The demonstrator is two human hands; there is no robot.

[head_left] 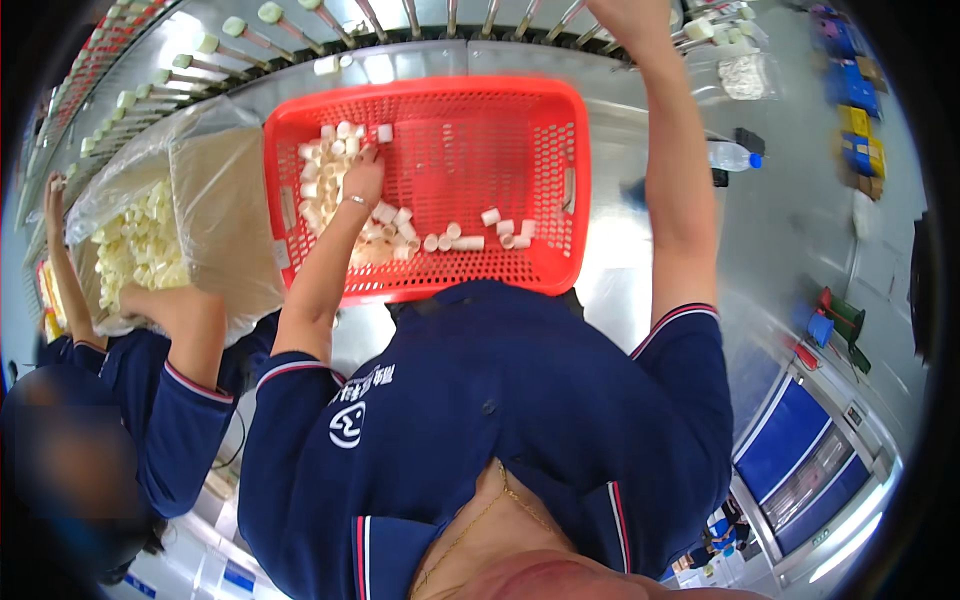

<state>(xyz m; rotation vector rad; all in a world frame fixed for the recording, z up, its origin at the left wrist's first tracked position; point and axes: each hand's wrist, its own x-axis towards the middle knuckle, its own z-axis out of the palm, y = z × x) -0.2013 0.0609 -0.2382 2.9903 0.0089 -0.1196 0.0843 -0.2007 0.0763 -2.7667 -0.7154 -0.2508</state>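
Far left, a co-worker's arm [190, 340] reaches into a bag [215, 200] of pale caps. Left hand [362, 175] sits in the red basket [560, 150] near its left wall, fingers curled onto the caps [330, 190] heaped there — grabbing a few, it seems; loose ones trail along the near edge. Right hand [625, 12] is raised to the pin rack [250, 40] at the far edge, cut off — grip cannot be told. Steel bench, bottle [732, 156] at right, blue cabinets beyond.
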